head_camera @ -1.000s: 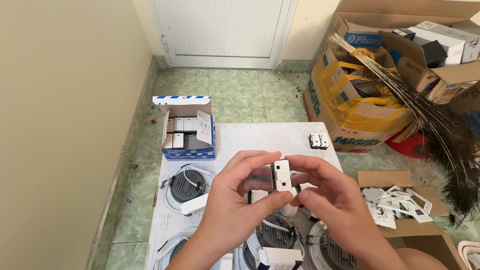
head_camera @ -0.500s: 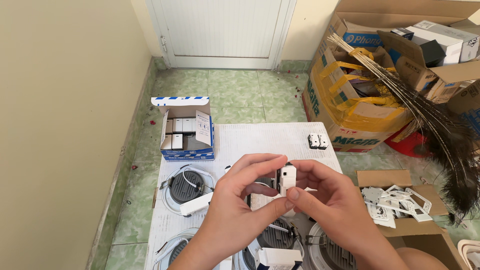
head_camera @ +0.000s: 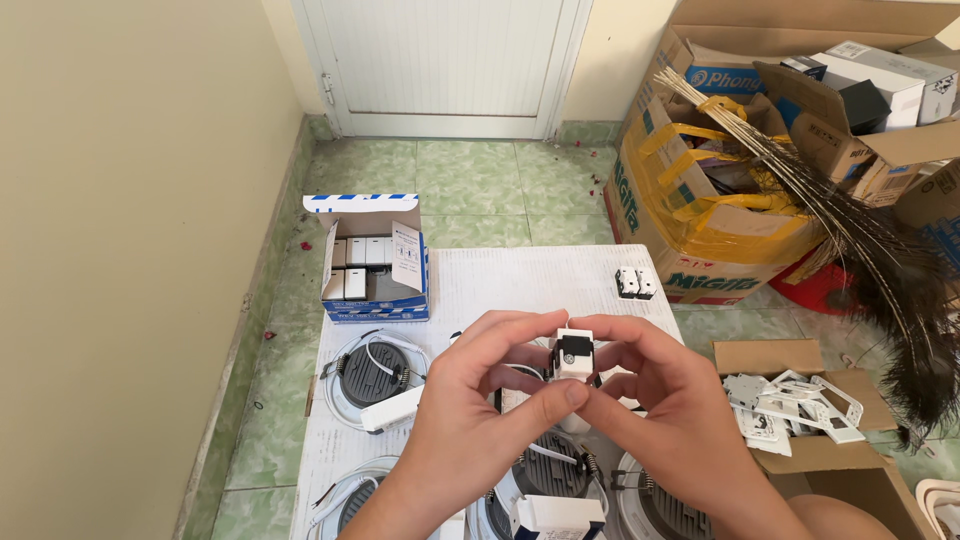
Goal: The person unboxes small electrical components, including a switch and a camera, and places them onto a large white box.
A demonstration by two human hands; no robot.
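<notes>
Both of my hands hold one small white switch module (head_camera: pixel 574 355) with a black round part on its face, above the white table (head_camera: pixel 500 275). My left hand (head_camera: pixel 480 400) pinches it from the left, thumb on its lower edge. My right hand (head_camera: pixel 660 405) grips its right side with fingertips. Two more white modules (head_camera: pixel 636 283) lie at the table's far right edge. An open blue and white box (head_camera: pixel 372 272) with several white modules stands at the table's far left.
Round recessed lamps with white driver boxes (head_camera: pixel 375 378) lie on the table under my hands. A small cardboard box of white plastic frames (head_camera: pixel 800 405) sits at the right. Large taped cartons (head_camera: pixel 720 200) and long feathers (head_camera: pixel 880 260) fill the right side. A white door (head_camera: pixel 440 60) is ahead.
I have turned the module between my fingers, so its face with the black round part now points at me. My hands stayed over the same spot.
</notes>
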